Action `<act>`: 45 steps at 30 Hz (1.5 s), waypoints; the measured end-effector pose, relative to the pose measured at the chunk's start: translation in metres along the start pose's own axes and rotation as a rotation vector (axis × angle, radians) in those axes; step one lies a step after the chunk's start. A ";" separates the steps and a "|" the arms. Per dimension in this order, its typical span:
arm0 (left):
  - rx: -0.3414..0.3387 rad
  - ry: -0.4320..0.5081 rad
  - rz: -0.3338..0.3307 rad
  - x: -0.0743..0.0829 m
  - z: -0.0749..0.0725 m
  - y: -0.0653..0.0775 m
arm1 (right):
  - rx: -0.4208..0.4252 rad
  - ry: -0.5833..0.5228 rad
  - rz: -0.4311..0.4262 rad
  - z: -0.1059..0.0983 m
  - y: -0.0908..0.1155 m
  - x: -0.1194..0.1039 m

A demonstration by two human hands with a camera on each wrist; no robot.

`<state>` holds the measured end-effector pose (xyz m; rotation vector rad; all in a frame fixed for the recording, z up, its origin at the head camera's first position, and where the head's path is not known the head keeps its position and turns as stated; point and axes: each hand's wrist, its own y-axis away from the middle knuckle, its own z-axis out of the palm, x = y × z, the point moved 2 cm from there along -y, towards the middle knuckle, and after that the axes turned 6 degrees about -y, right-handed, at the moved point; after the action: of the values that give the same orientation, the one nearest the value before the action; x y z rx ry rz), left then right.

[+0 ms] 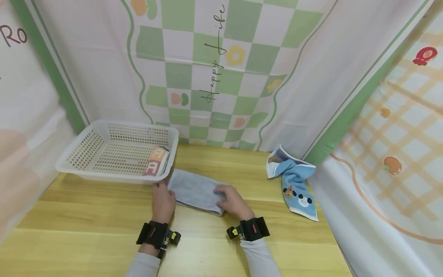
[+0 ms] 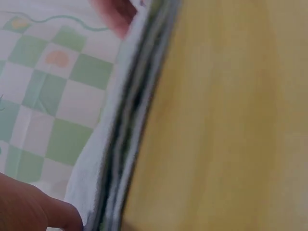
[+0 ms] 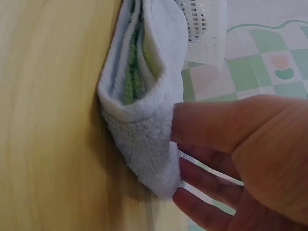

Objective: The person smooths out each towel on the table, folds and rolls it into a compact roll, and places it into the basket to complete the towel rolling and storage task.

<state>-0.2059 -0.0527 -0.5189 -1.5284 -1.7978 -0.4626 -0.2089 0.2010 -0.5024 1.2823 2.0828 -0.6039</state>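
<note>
A folded grey-blue towel (image 1: 197,190) lies on the wooden table in several layers, with green showing between them in the right wrist view. At its left end is my left hand (image 1: 163,202), close to the basket's front corner. The left thumb (image 2: 62,214) touches the towel's edge; the other left fingers are hidden. My right hand (image 1: 235,202) is at the opposite end. Its thumb (image 3: 207,122) rests against the towel's upper layer, while the other fingers are loosely bent and spread beside the towel's end.
A white perforated plastic basket (image 1: 114,177) stands at the back left, holding a folded orange, maroon and cream cloth (image 1: 156,161) with letters. A crumpled blue towel (image 1: 294,177) with animal faces lies at the right. Patterned curtains (image 1: 214,77) hang behind the table and at both sides.
</note>
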 end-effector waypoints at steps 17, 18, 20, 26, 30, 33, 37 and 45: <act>0.044 -0.139 0.125 -0.001 -0.005 0.001 | -0.013 0.083 0.072 -0.003 0.004 -0.007; 0.059 -0.149 0.147 0.000 -0.005 0.001 | -0.013 0.104 0.083 -0.002 0.005 -0.009; 0.111 -0.184 0.214 0.005 -0.004 0.005 | -0.011 0.155 0.100 -0.001 0.006 -0.013; 0.191 -0.287 0.456 0.037 0.008 0.015 | 0.026 0.278 0.124 0.003 0.008 -0.025; 0.059 -0.368 0.523 0.056 0.021 0.022 | 0.041 0.339 0.102 0.005 0.006 -0.029; -0.068 -0.443 0.519 0.063 0.029 0.024 | 0.046 0.352 0.094 0.005 0.006 -0.030; -0.241 -0.464 0.514 0.068 0.033 0.016 | 0.047 0.369 0.093 0.007 0.007 -0.035; -0.560 -0.448 0.669 0.069 0.042 -0.020 | -0.027 0.401 0.122 0.008 0.010 -0.044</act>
<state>-0.2402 0.0194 -0.4946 -2.6629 -1.3690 -0.3092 -0.1824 0.1728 -0.4781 1.6058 2.2946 -0.2787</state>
